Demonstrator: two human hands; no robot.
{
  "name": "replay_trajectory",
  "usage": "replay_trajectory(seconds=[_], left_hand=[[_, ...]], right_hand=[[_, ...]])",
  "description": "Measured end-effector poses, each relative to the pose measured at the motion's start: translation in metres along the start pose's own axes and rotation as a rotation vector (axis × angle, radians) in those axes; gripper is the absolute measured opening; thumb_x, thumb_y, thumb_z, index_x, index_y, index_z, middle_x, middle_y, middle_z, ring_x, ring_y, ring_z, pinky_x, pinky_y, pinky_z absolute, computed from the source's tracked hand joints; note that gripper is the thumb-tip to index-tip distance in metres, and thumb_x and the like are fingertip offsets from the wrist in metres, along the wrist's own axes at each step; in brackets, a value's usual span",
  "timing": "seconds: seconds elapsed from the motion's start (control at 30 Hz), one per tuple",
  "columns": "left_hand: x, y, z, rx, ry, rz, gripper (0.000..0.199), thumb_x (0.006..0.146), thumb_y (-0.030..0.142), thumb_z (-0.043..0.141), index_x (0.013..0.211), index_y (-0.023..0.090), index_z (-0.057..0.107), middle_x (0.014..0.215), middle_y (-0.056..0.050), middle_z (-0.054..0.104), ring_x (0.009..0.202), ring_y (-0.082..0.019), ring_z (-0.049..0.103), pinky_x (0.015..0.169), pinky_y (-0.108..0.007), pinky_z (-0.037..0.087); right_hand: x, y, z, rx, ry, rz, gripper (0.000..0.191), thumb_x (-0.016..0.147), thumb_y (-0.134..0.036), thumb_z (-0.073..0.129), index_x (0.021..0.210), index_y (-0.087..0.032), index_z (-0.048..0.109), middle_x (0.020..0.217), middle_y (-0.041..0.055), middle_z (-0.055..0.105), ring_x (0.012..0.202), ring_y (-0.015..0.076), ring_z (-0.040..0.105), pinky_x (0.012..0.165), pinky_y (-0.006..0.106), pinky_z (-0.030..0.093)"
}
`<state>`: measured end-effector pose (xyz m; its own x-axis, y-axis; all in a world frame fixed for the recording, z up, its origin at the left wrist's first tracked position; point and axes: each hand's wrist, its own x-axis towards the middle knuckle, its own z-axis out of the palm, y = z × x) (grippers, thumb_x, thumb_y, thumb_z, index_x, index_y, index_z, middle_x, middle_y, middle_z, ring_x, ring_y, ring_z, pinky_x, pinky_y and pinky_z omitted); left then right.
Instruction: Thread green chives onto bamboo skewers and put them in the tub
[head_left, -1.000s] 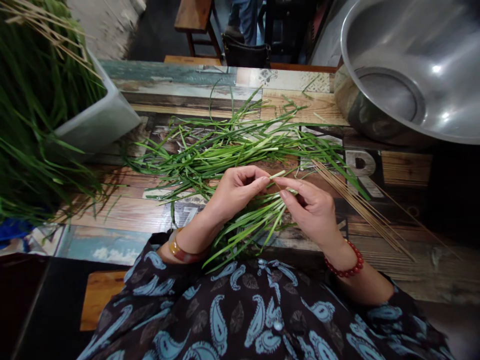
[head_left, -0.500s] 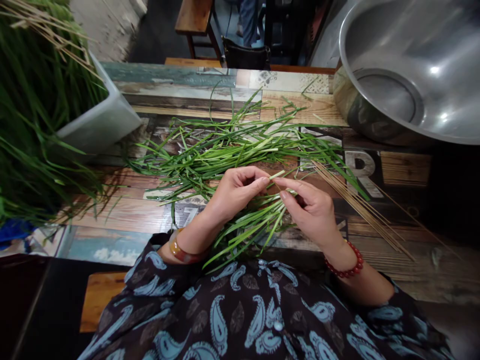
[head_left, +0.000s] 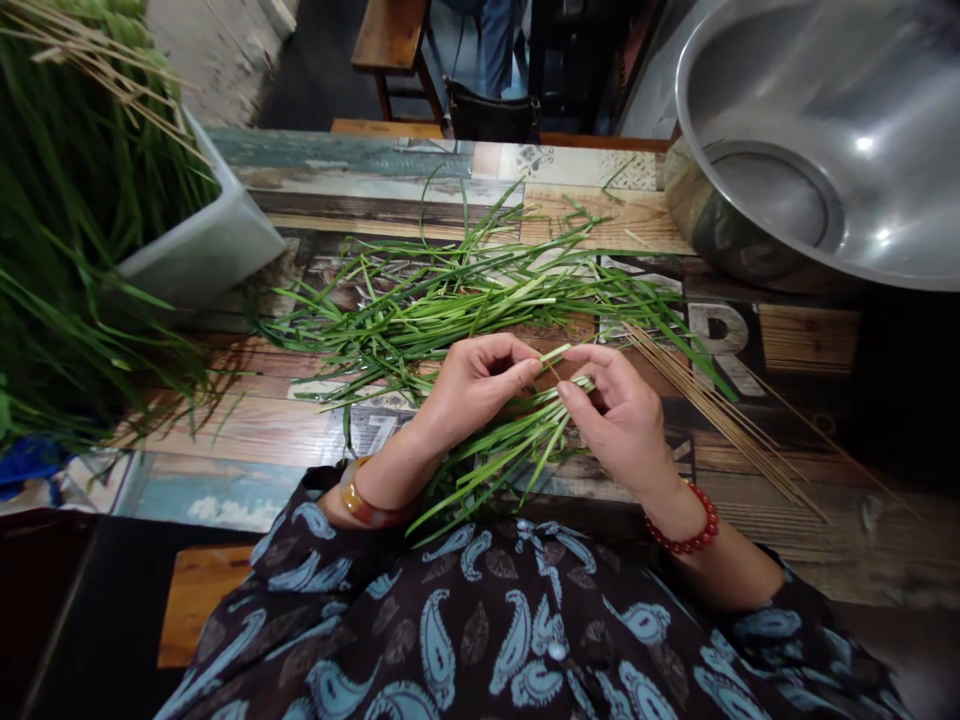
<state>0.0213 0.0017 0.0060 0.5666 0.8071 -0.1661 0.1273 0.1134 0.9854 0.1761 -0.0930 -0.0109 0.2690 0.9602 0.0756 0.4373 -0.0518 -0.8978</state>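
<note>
My left hand (head_left: 480, 385) pinches a chive stalk between thumb and forefinger, its pale end pointing right. My right hand (head_left: 619, 420) is closed on a thin bamboo skewer (head_left: 553, 371), whose tip shows between the two hands by the stalk. Pale ends of a bunch of chives (head_left: 517, 440) sit at my right fingertips, seemingly strung on the skewer. Their green leaves trail down and left towards my shirt. Whether the tip pierces the pinched stalk, I cannot tell. Just beyond my hands lies a loose pile of chives (head_left: 450, 310).
Several bare skewers (head_left: 720, 425) lie on the patterned table (head_left: 225, 420) to the right. A large steel basin (head_left: 757, 235) stands at the back right. At the left, a white tub (head_left: 202, 250) overflows with chives, more skewers on top. A black bag (head_left: 491, 110) is past the far edge.
My right forefinger has lifted slightly off the stalk's end, leaving the skewer tip more visible. My left hand has hardly moved.
</note>
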Motion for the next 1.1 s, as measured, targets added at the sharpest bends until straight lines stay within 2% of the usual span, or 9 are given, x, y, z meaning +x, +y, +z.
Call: replay_trajectory(seconds=[0.2,0.4,0.57,0.63,0.8,0.87,0.93,1.0,1.1], left_hand=[[-0.001,0.000,0.000,-0.005,-0.002,-0.031,0.025,0.079,0.034,0.071,0.070,0.011,0.069,0.063,0.000,0.061,0.057,-0.009,0.049,0.056,-0.022,0.037],[0.000,-0.004,0.000,-0.003,-0.102,-0.068,0.026,0.080,0.036,0.069,0.072,0.011,0.069,0.063,-0.001,0.060,0.058,-0.010,0.049,0.057,-0.022,0.037],[0.001,-0.003,0.002,0.089,-0.218,0.060,0.025,0.082,0.034,0.066,0.070,0.012,0.068,0.075,-0.004,0.064,0.073,-0.014,0.055,0.069,-0.025,0.043],[0.001,-0.001,0.000,0.100,-0.205,0.087,0.024,0.083,0.034,0.066,0.072,0.013,0.067,0.078,-0.004,0.063,0.075,-0.014,0.055,0.071,-0.024,0.043],[0.002,0.001,-0.013,0.001,-0.088,-0.007,0.030,0.084,0.043,0.067,0.080,0.014,0.061,0.070,0.002,0.056,0.061,-0.009,0.046,0.060,-0.020,0.038],[0.002,0.000,-0.020,-0.028,-0.011,0.012,0.031,0.082,0.044,0.069,0.081,0.014,0.060,0.069,0.003,0.055,0.060,-0.008,0.045,0.059,-0.019,0.037],[0.003,0.001,-0.024,-0.044,0.039,0.023,0.032,0.082,0.044,0.071,0.080,0.014,0.060,0.067,0.004,0.055,0.058,-0.007,0.045,0.058,-0.018,0.037],[0.003,0.003,-0.026,-0.077,0.021,0.020,0.032,0.079,0.044,0.074,0.084,0.014,0.062,0.070,0.003,0.060,0.060,-0.007,0.050,0.061,-0.019,0.041],[0.002,0.007,-0.022,-0.075,-0.125,0.005,0.041,0.070,0.041,0.084,0.097,0.014,0.069,0.087,-0.004,0.072,0.076,-0.014,0.063,0.075,-0.024,0.049]], right_hand=[[-0.002,0.004,0.003,0.060,0.015,-0.026,0.026,0.091,-0.025,0.058,0.117,-0.024,0.053,0.071,-0.0054,0.054,0.058,0.0111,0.050,0.055,0.026,0.042],[-0.004,0.007,0.004,0.000,0.018,-0.054,0.033,0.091,-0.026,0.058,0.123,-0.025,0.048,0.072,-0.0056,0.054,0.057,0.0118,0.051,0.055,0.026,0.043],[-0.001,0.006,0.002,-0.040,0.030,-0.091,0.037,0.090,-0.026,0.060,0.125,-0.024,0.048,0.073,-0.0052,0.054,0.058,0.0117,0.053,0.056,0.026,0.045],[0.001,0.006,-0.001,0.036,-0.022,-0.058,0.041,0.091,-0.031,0.061,0.129,-0.024,0.047,0.074,-0.0052,0.056,0.056,0.0105,0.054,0.053,0.025,0.045],[0.009,0.008,-0.010,0.338,-0.197,0.048,0.049,0.095,-0.041,0.055,0.138,-0.019,0.046,0.079,-0.0014,0.067,0.049,0.0084,0.059,0.048,0.022,0.048],[0.011,0.007,-0.012,0.308,-0.275,0.078,0.044,0.094,-0.039,0.057,0.130,-0.015,0.056,0.070,-0.0014,0.068,0.043,0.0082,0.056,0.044,0.020,0.045],[0.012,0.005,-0.012,0.210,-0.313,0.042,0.032,0.093,-0.035,0.056,0.114,-0.014,0.068,0.057,-0.0036,0.064,0.038,0.0076,0.051,0.041,0.019,0.040],[0.013,0.005,-0.010,0.103,-0.247,-0.069,0.024,0.093,-0.031,0.055,0.098,-0.016,0.073,0.052,-0.0040,0.062,0.040,0.0081,0.051,0.044,0.020,0.039],[0.015,0.008,-0.007,-0.023,-0.074,-0.257,0.020,0.093,-0.026,0.056,0.089,-0.017,0.074,0.060,-0.0010,0.067,0.051,0.0110,0.059,0.055,0.023,0.045]])
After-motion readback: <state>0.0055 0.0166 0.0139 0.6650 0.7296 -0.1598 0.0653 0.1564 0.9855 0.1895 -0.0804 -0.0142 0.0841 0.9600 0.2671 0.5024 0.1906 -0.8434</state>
